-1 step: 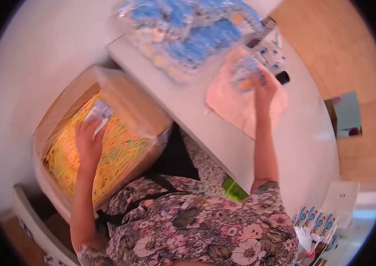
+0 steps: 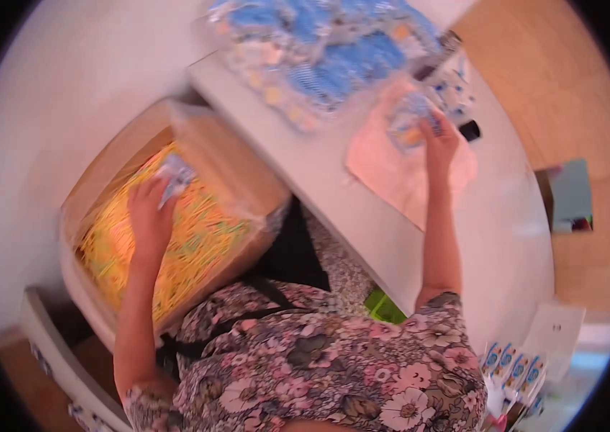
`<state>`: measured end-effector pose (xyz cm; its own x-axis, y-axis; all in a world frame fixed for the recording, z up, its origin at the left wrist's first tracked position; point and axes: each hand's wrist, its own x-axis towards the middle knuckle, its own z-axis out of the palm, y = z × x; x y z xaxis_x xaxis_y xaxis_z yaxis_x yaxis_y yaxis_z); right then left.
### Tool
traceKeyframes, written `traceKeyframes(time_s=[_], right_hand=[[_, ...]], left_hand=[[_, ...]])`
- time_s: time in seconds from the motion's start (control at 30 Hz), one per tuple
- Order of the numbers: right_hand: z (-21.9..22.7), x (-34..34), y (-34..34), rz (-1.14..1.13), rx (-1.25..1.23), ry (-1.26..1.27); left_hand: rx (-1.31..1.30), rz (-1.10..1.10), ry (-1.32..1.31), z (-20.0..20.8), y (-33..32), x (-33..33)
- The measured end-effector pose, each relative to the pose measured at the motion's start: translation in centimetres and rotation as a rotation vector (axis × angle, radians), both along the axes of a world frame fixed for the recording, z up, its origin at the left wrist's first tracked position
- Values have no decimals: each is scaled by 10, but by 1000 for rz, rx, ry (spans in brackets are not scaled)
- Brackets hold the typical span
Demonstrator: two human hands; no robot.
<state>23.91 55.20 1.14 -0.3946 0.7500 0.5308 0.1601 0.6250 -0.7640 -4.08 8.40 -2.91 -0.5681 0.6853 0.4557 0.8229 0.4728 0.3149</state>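
Observation:
My left hand (image 2: 152, 216) is over an open cardboard box (image 2: 236, 169) at the left, its fingers closed on a small clear packet with blue-white print (image 2: 176, 176). Many thin yellow, orange and green sticks (image 2: 208, 230) fill the box beneath it. At the right, my right hand (image 2: 440, 142) pinches another clear packet with blue print and an orange patch (image 2: 409, 122), just over a pink cloth (image 2: 384, 169) on the white table. Blur hides what is inside both packets.
A heap of clear and blue packets (image 2: 348, 65) lies at the table's (image 2: 297, 162) far end. Near the cloth are a small black object (image 2: 470, 131) and blue-white pieces (image 2: 454, 93). A green basket (image 2: 384, 308) stands below the table edge. Blue-white packages (image 2: 513, 367) are at lower right.
The whole view has shifted slightly, so the box, table and packets appear a little further right. Both hands keep their packets in nearly the same places.

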Motion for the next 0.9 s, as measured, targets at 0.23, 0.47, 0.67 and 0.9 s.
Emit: traceKeyframes(time_s=[0.23,0.47,0.67,0.9], right_hand=[[-25,-5,27,-201,665,-368],[14,-15,-45,-196,649,-207],[43,-49,-120,-45,713,-53],[43,-125,-235,566,793,-31]], left_hand=[[-234,301,-62,-28,32,-22],[58,376,-480,-46,19,-50],[128,321,-258,-49,16,-57],[210,292,131,-34,10,-53]])
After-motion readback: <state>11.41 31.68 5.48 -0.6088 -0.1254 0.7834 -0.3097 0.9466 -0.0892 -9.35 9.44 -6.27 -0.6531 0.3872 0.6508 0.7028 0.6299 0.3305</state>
